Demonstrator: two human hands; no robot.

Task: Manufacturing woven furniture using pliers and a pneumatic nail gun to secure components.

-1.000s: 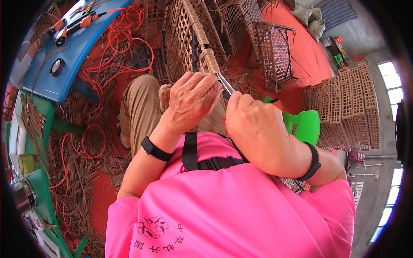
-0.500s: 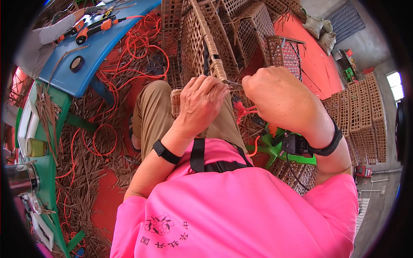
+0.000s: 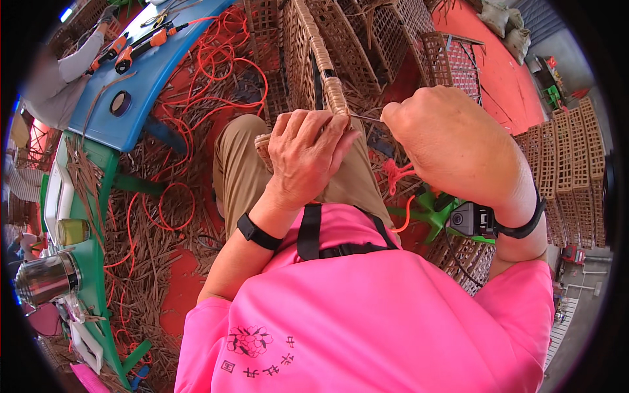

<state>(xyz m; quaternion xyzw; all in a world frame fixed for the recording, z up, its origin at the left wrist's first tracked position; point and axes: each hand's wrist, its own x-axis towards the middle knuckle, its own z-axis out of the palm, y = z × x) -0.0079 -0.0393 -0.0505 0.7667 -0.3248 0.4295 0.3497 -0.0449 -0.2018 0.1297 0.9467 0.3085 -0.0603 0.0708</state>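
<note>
The fingers of the left hand (image 3: 300, 149) are clamped on the near end of a tan, cane-wrapped rim (image 3: 335, 95); those of the right hand (image 3: 452, 139) curl tightly around a thin, silvery metal tool (image 3: 367, 118) (its handle is hidden), whose shaft meets that end. The rim edges a brown, latticed wicker basket (image 3: 298, 65) beyond the hands. Farther left, black-and-orange power tools (image 3: 158, 38) lie on a blue plastic worktop (image 3: 145, 82).
</note>
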